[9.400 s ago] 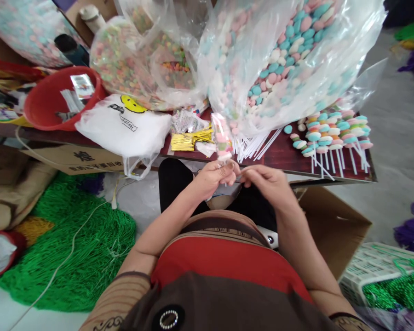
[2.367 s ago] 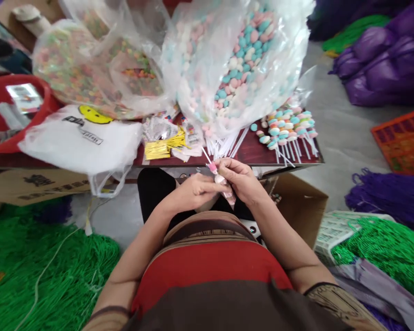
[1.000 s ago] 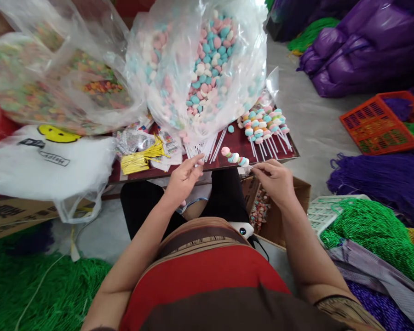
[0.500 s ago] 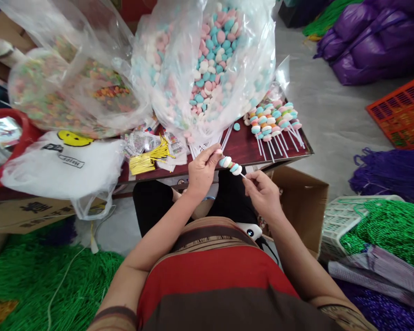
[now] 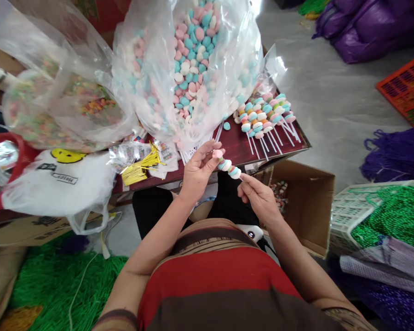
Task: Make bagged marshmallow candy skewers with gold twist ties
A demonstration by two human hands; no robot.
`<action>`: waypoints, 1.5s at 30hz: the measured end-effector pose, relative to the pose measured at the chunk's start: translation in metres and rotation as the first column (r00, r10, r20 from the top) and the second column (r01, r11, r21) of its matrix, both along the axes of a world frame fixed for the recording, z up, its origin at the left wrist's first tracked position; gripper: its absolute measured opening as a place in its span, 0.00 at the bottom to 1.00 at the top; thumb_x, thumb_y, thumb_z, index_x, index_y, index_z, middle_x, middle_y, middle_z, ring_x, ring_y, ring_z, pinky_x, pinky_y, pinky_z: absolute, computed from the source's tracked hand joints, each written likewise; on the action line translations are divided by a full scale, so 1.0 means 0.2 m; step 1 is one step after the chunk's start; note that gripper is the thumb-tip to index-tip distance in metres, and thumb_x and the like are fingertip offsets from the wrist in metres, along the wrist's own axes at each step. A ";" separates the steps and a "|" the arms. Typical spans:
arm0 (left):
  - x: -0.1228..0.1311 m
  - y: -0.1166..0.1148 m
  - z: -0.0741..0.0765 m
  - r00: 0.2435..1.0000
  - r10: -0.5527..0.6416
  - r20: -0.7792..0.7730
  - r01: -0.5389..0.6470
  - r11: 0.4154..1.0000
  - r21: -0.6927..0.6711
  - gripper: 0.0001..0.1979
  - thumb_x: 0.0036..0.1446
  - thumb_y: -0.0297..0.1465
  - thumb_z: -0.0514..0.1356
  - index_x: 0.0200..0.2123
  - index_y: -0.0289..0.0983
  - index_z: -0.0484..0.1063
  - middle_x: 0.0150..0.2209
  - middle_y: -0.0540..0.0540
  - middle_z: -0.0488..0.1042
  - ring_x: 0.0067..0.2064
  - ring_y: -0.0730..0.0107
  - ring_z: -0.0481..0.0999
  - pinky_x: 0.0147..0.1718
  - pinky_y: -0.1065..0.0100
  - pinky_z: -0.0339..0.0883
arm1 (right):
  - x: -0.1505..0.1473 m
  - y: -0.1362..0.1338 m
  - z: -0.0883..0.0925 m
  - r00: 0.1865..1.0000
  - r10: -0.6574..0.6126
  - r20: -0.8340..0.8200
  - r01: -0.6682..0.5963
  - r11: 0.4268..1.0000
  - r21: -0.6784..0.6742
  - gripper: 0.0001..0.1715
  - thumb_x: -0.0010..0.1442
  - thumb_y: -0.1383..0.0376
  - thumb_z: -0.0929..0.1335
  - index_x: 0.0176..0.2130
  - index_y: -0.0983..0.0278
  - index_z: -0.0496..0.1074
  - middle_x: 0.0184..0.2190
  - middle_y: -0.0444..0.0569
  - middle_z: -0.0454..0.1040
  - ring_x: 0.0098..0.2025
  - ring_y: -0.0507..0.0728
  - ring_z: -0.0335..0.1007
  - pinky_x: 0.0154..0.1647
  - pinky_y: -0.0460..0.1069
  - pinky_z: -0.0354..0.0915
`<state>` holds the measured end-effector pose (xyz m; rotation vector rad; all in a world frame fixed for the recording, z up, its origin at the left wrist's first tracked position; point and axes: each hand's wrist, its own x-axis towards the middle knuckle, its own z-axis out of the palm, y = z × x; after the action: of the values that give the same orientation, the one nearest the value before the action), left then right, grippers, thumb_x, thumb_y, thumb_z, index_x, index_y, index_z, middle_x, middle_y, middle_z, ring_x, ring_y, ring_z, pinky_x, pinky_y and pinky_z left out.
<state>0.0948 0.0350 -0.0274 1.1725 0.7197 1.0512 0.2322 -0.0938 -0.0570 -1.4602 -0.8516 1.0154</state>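
Between my hands is a candy skewer (image 5: 229, 168), a white stick threaded with pink, white and blue soft candies. The thumb and fingers of my left hand (image 5: 199, 171) pinch the pink candy at its far end. My right hand (image 5: 258, 195) grips the bare stick at the lower end, with the fingers curled. Just beyond, a big clear bag of pink, white and blue candies (image 5: 193, 64) stands on the dark red table (image 5: 241, 149). Finished-looking candy skewers (image 5: 262, 115) lie in a pile at the table's right corner.
Yellow twist ties (image 5: 143, 164) and small printed bags lie left of the white sticks (image 5: 193, 148). A bag of fruit-coloured candies (image 5: 65, 105) and a smiley-face bag (image 5: 62, 184) sit farther left. An open cardboard box (image 5: 303, 202) stands below the table, right of my legs.
The view has shifted slightly. The pink candy at the skewer's far end shows more clearly now, and a green piece is visible below it. My right fingers have curled closer to the lowest candy.
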 end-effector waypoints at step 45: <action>0.18 0.24 0.08 0.993 -0.118 0.014 0.119 0.977 -0.175 0.11 0.56 0.32 0.67 0.43 0.43 0.80 0.36 0.52 0.80 0.40 0.72 0.79 0.44 0.69 0.70 | 0.08 0.01 -0.06 0.973 -0.221 -0.074 0.223 0.975 0.020 0.18 0.63 0.55 0.70 0.48 0.62 0.78 0.22 0.39 0.70 0.20 0.47 0.61 0.23 0.46 0.60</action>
<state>0.1299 0.0835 -0.0111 1.0480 0.7160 0.8719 0.2491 -0.0923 -0.0699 -1.4508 -0.6329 0.8788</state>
